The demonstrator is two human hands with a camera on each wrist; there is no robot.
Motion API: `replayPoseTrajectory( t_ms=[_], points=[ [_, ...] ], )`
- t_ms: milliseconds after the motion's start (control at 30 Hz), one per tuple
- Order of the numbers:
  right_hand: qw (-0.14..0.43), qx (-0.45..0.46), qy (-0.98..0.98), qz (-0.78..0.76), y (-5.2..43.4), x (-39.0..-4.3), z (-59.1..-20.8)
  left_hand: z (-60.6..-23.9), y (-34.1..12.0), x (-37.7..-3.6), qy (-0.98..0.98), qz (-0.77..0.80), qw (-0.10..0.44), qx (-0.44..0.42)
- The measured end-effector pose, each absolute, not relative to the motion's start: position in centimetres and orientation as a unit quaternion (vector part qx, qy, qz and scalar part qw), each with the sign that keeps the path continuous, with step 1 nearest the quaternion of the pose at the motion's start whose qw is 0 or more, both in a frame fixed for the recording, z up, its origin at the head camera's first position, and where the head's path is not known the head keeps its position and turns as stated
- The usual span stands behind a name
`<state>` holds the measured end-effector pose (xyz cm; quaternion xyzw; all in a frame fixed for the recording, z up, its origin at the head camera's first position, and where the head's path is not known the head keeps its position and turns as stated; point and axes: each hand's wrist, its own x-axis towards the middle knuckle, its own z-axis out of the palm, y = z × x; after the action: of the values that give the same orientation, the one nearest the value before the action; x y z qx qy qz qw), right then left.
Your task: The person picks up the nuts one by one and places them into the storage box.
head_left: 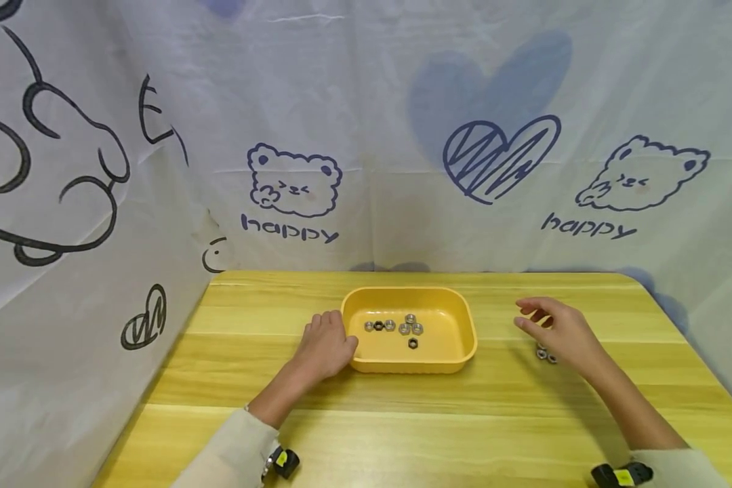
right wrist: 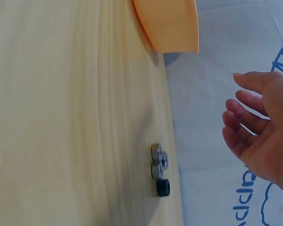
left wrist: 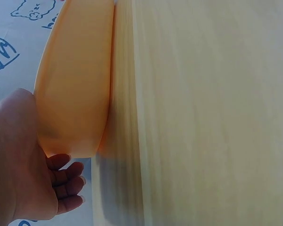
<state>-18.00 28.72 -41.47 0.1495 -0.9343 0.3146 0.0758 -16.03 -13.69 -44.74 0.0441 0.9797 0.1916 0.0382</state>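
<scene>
A shallow yellow plastic tray (head_left: 410, 367) stands on the table, with several silver hex nuts (head_left: 405, 329) and two dark nuts (head_left: 413, 343) inside. At its left end, my left hand (head_left: 324, 344) grips the rim, thumb over the edge and fingers along the outside wall; the left wrist view shows the fingers (left wrist: 68, 189) curled at the tray's end. My right hand (head_left: 564, 332) hovers right of the tray, holding nothing, its fingers loosely bent and thumb apart. Beneath it lie silver nuts (right wrist: 157, 153) and one dark nut (right wrist: 163, 187), partly hidden by the hand in the head view.
The wood-grain table (head_left: 439, 427) has a rounded far right corner. White cloth (head_left: 390, 203) printed with bears, hearts and lettering hangs behind it and along both sides.
</scene>
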Motion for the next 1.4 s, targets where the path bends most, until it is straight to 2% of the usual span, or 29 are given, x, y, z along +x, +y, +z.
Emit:
replayPoseTrajectory(
  t_ms=[767,1400],
  points=[
    [0.078,0.132,-0.937,0.315,33.4,-17.0,-43.0,-44.9,-13.9,-15.9,0.979,0.192,0.033,0.051],
    [0.000,0.103,-0.949,0.297,35.9,-16.8,-44.7,-45.2,-13.9,-15.9,0.979,0.196,0.027,0.051]
  ],
)
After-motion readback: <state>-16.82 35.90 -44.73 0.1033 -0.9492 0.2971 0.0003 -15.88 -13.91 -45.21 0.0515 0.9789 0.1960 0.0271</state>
